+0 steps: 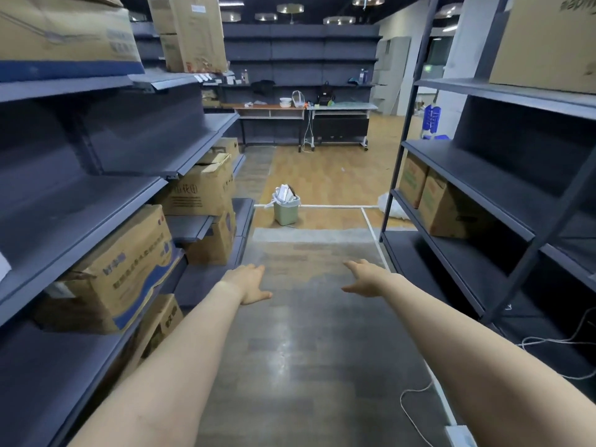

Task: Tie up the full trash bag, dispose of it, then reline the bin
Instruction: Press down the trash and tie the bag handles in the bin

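Observation:
A small pale green bin (286,211) stands on the floor at the far end of the aisle. White trash (285,192) in a white bag sticks up above its rim. Both my arms stretch forward over the grey aisle floor, well short of the bin. My left hand (247,283) is palm down with fingers apart and holds nothing. My right hand (365,277) is likewise spread and empty.
Dark shelving with cardboard boxes (124,272) lines the left side. A dark rack (477,195) with boxes lines the right. A white bag (392,206) lies by the rack's foot. White cables (416,411) trail on the floor at right. Desks (303,108) stand at the back.

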The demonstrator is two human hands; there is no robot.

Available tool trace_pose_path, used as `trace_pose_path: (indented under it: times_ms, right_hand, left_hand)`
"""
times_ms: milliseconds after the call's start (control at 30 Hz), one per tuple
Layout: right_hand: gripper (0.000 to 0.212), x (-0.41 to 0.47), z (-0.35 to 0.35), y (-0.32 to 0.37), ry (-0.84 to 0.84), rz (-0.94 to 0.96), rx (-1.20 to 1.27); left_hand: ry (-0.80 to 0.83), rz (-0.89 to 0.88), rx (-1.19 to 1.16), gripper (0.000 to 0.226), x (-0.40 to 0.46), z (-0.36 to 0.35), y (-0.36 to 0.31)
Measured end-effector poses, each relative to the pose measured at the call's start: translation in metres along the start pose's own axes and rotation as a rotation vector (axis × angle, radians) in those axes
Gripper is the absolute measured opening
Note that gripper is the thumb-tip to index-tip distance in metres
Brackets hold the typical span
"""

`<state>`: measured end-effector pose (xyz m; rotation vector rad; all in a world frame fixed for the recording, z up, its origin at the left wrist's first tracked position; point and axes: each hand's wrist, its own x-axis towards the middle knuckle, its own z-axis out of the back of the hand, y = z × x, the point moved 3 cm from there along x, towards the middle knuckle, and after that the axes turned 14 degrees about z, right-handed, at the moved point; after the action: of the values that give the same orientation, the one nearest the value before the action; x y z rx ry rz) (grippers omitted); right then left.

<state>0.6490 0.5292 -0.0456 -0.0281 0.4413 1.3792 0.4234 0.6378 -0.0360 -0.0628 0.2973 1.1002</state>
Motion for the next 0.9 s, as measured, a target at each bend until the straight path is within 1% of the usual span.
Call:
trace_pose_path:
  times_ms: [167, 267, 467, 633, 900]
  right_hand:
    - [0.075, 0.065, 0.020, -0.053, 0.042, -0.026, 0.014]
    - [0.076, 0.113, 0.043, -0.089, 0.047, -0.029, 0.006]
    - [0.074, 0.203, 0.101, -0.156, 0.024, 0.034, -0.003]
    - [0.074, 0.259, 0.136, -0.214, 0.043, 0.012, -0.022]
    - [0.072, 0.352, 0.165, -0.270, 0.086, 0.013, -0.007]
  left_hand:
    - [0.033, -0.031, 0.022, 0.071, 0.081, 0.011, -0.031]
    - [0.027, -0.015, 0.019, 0.070, 0.134, 0.024, -0.049]
    - [0.024, 0.036, -0.050, 0.069, 0.238, 0.068, -0.094]
    - [0.002, 0.016, -0.112, 0.071, 0.308, 0.093, -0.136]
    - [0.066, 0.055, -0.055, 0.067, 0.410, 0.105, -0.155]
